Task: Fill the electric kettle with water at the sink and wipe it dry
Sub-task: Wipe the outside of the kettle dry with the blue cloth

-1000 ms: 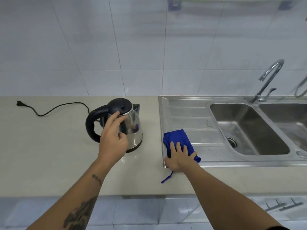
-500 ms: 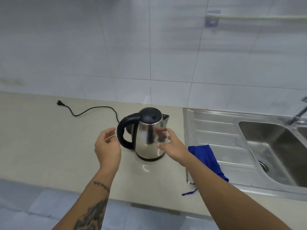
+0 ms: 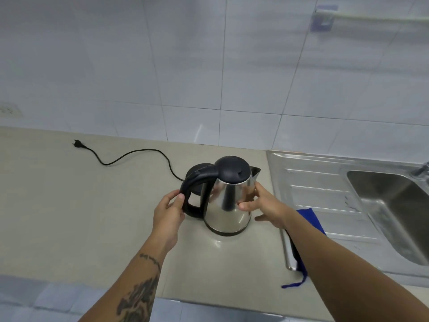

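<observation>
Nearest to us, two bare forearms reach forward from the bottom edge, the left one marked with a dark tattoo. Our left hand [image 3: 167, 211] rests at the black handle [image 3: 193, 189] of the electric kettle [image 3: 226, 201], its grip curled loosely with the thumb and fingertips touching the handle's outer curve, not yet wrapped around it. Our right hand [image 3: 267, 209] cups the kettle's shiny steel side below the spout, its grip spread wide with the thumb pressed to the metal. The kettle stands upright on the pale beige surface [image 3: 69, 217], just left of the sink unit, its black lid [image 3: 233, 169] closed. Under our right forearm lies a blue cloth [image 3: 311, 219], draped over the near left edge of the steel draining board [image 3: 318, 189], with a loose strand trailing onto the surface. Behind the kettle sits its round black base [image 3: 197, 169], partly hidden, and a black power cord [image 3: 130, 155] snakes away to the left, ending in an unplugged plug [image 3: 79, 143]. At far right we see part of the sink basin [image 3: 394, 210]. Beyond everything rises a white tiled wall [image 3: 185, 66].
</observation>
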`<control>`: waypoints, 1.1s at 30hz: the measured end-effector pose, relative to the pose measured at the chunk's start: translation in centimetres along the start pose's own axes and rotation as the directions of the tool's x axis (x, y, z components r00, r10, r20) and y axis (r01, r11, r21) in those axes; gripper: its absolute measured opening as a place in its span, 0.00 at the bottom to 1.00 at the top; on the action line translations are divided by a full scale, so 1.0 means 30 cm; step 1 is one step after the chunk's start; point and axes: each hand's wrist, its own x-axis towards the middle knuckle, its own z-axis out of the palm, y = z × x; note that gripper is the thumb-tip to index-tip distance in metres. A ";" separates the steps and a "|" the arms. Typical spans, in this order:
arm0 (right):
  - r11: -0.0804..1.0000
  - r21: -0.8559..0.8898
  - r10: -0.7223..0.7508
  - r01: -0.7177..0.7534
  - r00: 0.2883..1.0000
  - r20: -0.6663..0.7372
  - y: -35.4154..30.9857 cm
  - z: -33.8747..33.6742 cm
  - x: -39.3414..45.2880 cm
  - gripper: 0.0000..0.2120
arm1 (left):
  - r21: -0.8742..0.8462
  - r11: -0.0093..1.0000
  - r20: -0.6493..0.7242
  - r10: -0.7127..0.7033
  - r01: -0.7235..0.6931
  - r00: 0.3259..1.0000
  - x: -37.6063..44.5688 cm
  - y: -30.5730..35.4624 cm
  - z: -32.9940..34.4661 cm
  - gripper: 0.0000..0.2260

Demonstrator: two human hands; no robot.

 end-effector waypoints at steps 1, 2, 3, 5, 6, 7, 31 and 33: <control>1.000 0.012 0.009 -0.008 1.000 -0.002 0.001 0.007 0.006 0.44 | 0.001 1.000 0.024 0.003 -0.003 1.000 0.015 -0.001 -0.009 0.09; 1.000 0.029 0.011 -0.010 1.000 -0.012 0.004 0.018 0.013 0.45 | 0.006 1.000 0.046 0.011 -0.011 0.999 0.028 -0.001 -0.017 0.10; 0.999 0.048 0.001 0.000 1.000 -0.028 0.007 0.032 0.018 0.46 | 0.020 1.000 0.063 0.022 -0.024 0.998 0.039 0.000 -0.023 0.11; 0.995 0.094 -0.033 0.040 0.997 -0.068 0.015 0.063 0.022 0.45 | 0.053 0.997 0.083 0.051 -0.056 0.995 0.061 0.002 -0.030 0.12; 0.991 0.117 -0.050 0.060 0.995 -0.088 0.019 0.078 0.020 0.44 | 0.074 0.995 0.081 0.065 -0.071 0.995 0.072 0.004 -0.031 0.13; 0.987 0.136 -0.068 0.083 0.992 -0.109 0.024 0.092 0.018 0.42 | 0.097 0.992 0.073 0.078 -0.085 0.994 0.084 0.006 -0.031 0.14; 0.904 0.227 -0.251 0.363 0.878 -0.407 -0.277 0.195 0.160 0.29 | 0.111 0.933 0.173 0.322 -0.343 0.931 0.466 0.314 0.006 0.13; 0.904 0.227 -0.250 0.362 0.879 -0.406 -0.295 0.207 0.195 0.26 | 0.113 0.937 0.172 0.309 -0.330 0.936 0.509 0.319 0.005 0.12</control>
